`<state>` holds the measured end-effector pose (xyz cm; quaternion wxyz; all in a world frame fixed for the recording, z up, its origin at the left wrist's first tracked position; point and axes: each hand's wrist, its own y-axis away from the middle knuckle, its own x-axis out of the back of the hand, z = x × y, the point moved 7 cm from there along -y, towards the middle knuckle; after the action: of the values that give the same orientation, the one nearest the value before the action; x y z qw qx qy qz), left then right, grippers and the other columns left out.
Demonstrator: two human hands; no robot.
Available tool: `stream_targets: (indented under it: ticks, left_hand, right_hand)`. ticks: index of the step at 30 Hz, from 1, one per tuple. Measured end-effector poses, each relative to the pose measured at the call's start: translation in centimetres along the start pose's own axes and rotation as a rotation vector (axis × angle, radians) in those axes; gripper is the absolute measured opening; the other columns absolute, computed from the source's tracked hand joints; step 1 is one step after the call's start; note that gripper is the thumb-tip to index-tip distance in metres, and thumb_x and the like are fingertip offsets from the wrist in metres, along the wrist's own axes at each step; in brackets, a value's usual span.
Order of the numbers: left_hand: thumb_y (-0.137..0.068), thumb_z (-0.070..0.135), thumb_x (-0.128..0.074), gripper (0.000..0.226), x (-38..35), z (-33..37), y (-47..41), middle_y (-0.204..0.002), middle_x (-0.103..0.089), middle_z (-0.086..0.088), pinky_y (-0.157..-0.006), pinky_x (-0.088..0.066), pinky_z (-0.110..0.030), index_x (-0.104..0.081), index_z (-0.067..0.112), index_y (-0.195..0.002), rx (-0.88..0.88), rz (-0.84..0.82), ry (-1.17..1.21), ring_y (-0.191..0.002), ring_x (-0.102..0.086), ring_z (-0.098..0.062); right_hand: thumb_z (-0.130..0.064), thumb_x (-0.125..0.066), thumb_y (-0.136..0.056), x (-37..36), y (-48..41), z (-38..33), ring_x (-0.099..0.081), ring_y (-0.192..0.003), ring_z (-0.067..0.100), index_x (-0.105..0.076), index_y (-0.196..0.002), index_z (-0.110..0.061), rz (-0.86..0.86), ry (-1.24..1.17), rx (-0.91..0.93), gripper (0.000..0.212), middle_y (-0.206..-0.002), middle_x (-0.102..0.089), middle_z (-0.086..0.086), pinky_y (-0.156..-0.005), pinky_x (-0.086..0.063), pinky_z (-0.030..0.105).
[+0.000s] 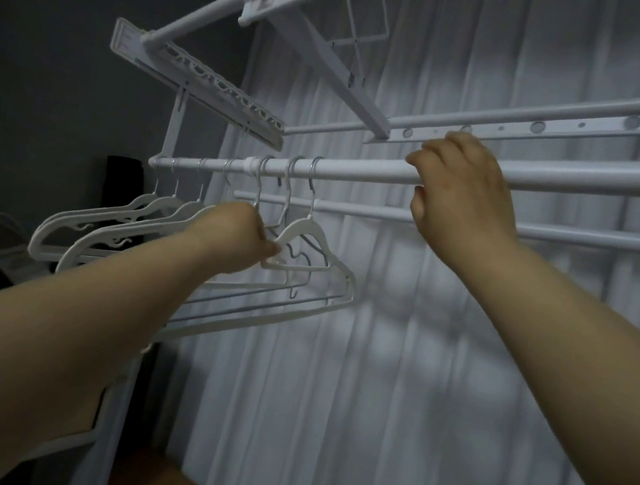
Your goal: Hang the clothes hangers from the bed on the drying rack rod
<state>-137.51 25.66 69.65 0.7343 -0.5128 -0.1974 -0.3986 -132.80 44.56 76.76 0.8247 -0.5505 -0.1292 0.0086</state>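
The left hand (246,237) grips the nearest hangers (313,237) at the shoulder just below the neck, fingers curled round the white plastic, while the right hand (463,189) is closed over the rod (362,167) further along, fingers on top and thumb beneath. These hangers hang by their metal hooks (314,173) on the rod, and a row of others hangs close beside them toward the rod's left end. They look light and thin, stiff enough to keep shape but likely to flex, and apt to tangle where they are bunched. The shoulder near the neck seems the best hold, since it steers the hook, and the smooth hooks should slide easily along the rod. The rod is a pale round tube of the drying rack (309,53), whose flat bars and arms cross overhead, with a thinner rod (356,209) just below and behind. A white pleated curtain (417,360) fills the background, a dark wall (50,36) stands to the left, and the room is dim; the bed cannot be made out
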Motion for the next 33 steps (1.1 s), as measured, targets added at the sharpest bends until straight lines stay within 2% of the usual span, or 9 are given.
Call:
stream_targets:
  ticks: [5, 8, 10, 16, 19, 23, 26, 29, 33]
  left_hand:
    - [-0.091, 0.034, -0.049, 0.029, 3.6, 0.5, 2.6, -0.072, -0.059, -0.005, -0.064, -0.04, -0.03, -0.062, 0.01, -0.083, -0.099, 0.291, -0.127, -0.079, -0.058, -0.029]
    - [-0.091, 0.028, -0.051, 0.023, 5.6, -0.3, 6.1, -0.098, -0.067, -0.006, -0.075, -0.046, -0.034, -0.067, 0.013, -0.096, -0.167, 0.471, -0.069, -0.092, -0.06, -0.026]
    - [-0.088, 0.025, -0.055, 0.019, 6.5, -1.8, 8.5, -0.094, -0.068, -0.002, -0.073, -0.046, -0.032, -0.068, 0.014, -0.095, -0.197, 0.547, -0.061, -0.09, -0.061, -0.023]
    - [-0.083, 0.02, -0.063, 0.015, 9.7, -9.8, 17.6, -0.06, -0.054, 0.023, -0.056, -0.04, -0.005, -0.058, 0.03, -0.072, -0.072, 0.458, -0.013, -0.062, -0.057, 0.015]
    - [-0.077, 0.038, -0.059, 0.016, 12.7, -14.7, 24.4, -0.045, -0.056, 0.022, -0.057, -0.041, -0.008, -0.051, 0.039, -0.063, 0.07, 0.419, -0.025, -0.058, -0.055, 0.02]
    - [-0.054, 0.06, -0.037, 0.024, 17.5, -22.9, 37.0, -0.05, -0.056, 0.038, -0.056, -0.04, -0.006, -0.053, 0.041, -0.054, 0.342, 0.407, -0.057, -0.057, -0.057, 0.016]
    - [-0.061, 0.054, -0.045, 0.023, 22.0, -27.8, 48.2, -0.048, -0.056, 0.036, -0.054, -0.039, -0.009, -0.06, 0.041, -0.049, 0.528, 0.407, -0.113, -0.059, -0.058, 0.012]
    - [-0.067, 0.053, -0.049, 0.024, 27.0, -30.4, 59.3, -0.053, -0.055, 0.039, -0.055, -0.038, -0.006, -0.053, 0.039, -0.049, 0.684, 0.41, -0.191, -0.061, -0.056, 0.015]
    - [-0.085, 0.035, -0.054, 0.024, 32.3, -33.9, 73.0, -0.05, -0.057, 0.022, -0.059, -0.038, -0.013, -0.059, 0.033, -0.061, 0.913, 0.397, -0.306, -0.058, -0.055, 0.01]
  right_hand:
    - [-0.011, -0.044, -0.091, 0.5, 0.6, -3.7, -0.042, -0.118, 0.027, -0.051, -0.123, -0.01, -0.085, -0.216, 0.013, 0.033, -0.121, -0.056, 0.01, -0.095, -0.031, 0.033]
    - [-0.019, -0.044, -0.092, 0.0, 1.8, -7.8, -0.051, -0.111, 0.027, -0.057, -0.116, -0.014, -0.173, -0.431, 0.034, 0.028, -0.116, -0.062, 0.007, -0.088, -0.04, 0.033]
    - [-0.023, -0.045, -0.091, -0.9, 3.0, -11.2, -0.056, -0.105, 0.027, -0.061, -0.109, -0.016, -0.27, -0.596, 0.054, 0.025, -0.11, -0.065, 0.007, -0.083, -0.043, 0.032]
    - [-0.023, -0.047, -0.091, -0.8, 6.2, -22.2, -0.059, -0.095, 0.024, -0.064, -0.096, -0.015, -0.442, -0.923, 0.184, 0.019, -0.098, -0.067, 0.006, -0.07, -0.04, 0.028]
    - [-0.022, -0.047, -0.092, 1.2, 8.1, -27.9, -0.059, -0.094, 0.024, -0.064, -0.099, -0.014, -0.572, -1.07, 0.213, 0.02, -0.099, -0.067, 0.007, -0.072, -0.042, 0.029]
    - [-0.027, -0.052, -0.09, 6.0, 11.2, -37.4, -0.06, -0.088, 0.02, -0.064, -0.09, -0.019, -0.722, -1.211, 0.257, 0.014, -0.086, -0.063, 0.002, -0.074, -0.047, 0.03]
    - [-0.028, -0.055, -0.089, 10.9, 13.9, -45.0, -0.058, -0.081, 0.022, -0.047, -0.068, -0.024, -0.741, -1.263, 0.274, 0.023, -0.074, -0.058, 0.0, -0.056, -0.035, 0.023]
    - [-0.023, -0.057, -0.089, 15.5, 18.2, -53.6, -0.051, -0.071, 0.02, -0.034, -0.056, -0.023, -0.898, -1.344, 0.283, 0.04, -0.055, -0.043, -0.006, -0.057, -0.024, 0.027]
    - [-0.022, -0.055, -0.09, 22.4, 23.8, -65.6, -0.053, -0.075, 0.02, -0.041, -0.059, -0.022, -1.111, -1.372, 0.437, 0.034, -0.061, -0.049, -0.003, -0.064, -0.034, 0.027]
